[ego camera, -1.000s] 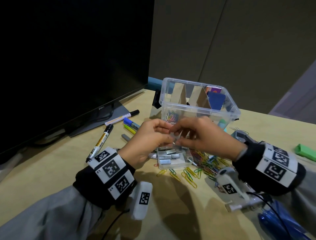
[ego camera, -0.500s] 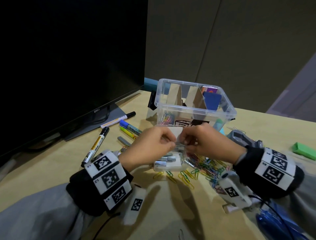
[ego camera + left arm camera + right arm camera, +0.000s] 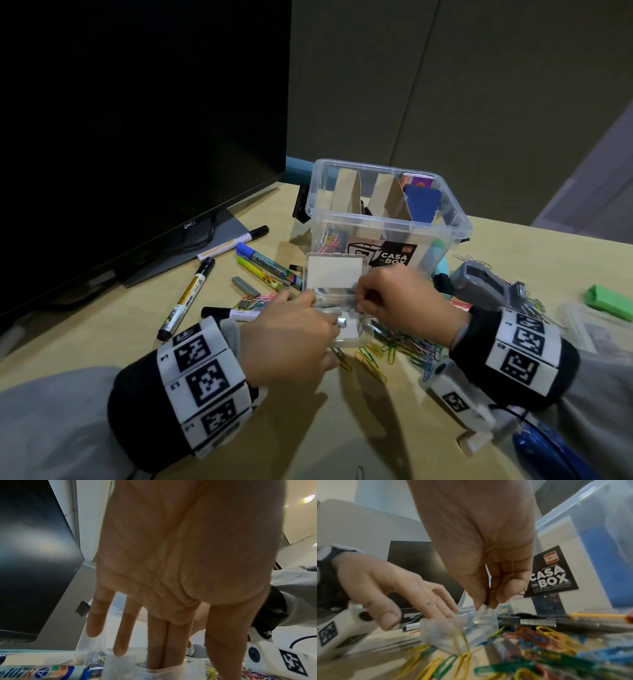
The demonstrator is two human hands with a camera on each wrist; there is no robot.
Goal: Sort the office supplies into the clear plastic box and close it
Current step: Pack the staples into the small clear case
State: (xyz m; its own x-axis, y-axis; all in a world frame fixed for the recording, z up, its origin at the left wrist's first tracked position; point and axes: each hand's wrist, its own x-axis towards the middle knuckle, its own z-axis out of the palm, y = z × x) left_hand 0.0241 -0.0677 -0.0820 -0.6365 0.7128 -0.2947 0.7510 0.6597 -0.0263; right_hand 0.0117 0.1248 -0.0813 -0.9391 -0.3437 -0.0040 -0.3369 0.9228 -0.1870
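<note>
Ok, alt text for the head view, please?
Two hands work at a small clear hinged case of staples: the left hand steadies it, the right hand pinches at its edge. Behind stands an open clear plastic box; coloured paper clips lie scattered on the desk.

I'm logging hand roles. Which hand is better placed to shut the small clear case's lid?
Probably the right hand: its fingers already pinch the open small clear case at its far edge by the raised lid. The left hand, fingers straight, rests on the base, steadying it.
</note>
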